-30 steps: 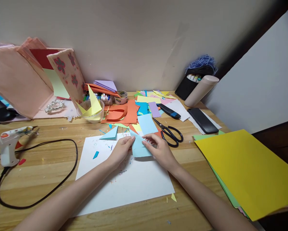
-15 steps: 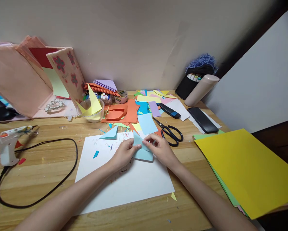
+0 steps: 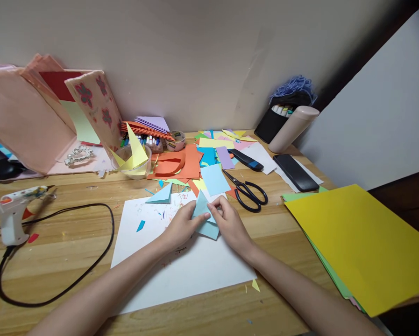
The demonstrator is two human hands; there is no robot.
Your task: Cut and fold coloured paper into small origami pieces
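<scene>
Between both hands is a light blue sheet of paper [image 3: 208, 229], partly folded, with a pointed upper corner. My left hand [image 3: 185, 223] grips its left side, thumb lying across the front. My right hand [image 3: 226, 221] pinches the right edge of the fold with thumb and fingertips. Under the hands lies a white sheet [image 3: 181, 284] marked with ink and small scraps. A folded light blue triangle [image 3: 161, 194] rests at that sheet's back edge. Just beyond the hands is a flat light blue rectangle of paper [image 3: 214, 180].
Black-handled scissors [image 3: 250, 195], a utility knife [image 3: 246, 160] and a dark phone [image 3: 295, 173] lie behind on the right. A glue gun [image 3: 13, 217] with a looping cord stands left. Yellow card [image 3: 359, 247] overhangs the right edge. Yellow folded pieces fill a clear bowl [image 3: 139, 171].
The held blue paper has turned a little, its lower edge now slanting down to the right. Both hands keep hold of it, and my left thumb has slid slightly right.
</scene>
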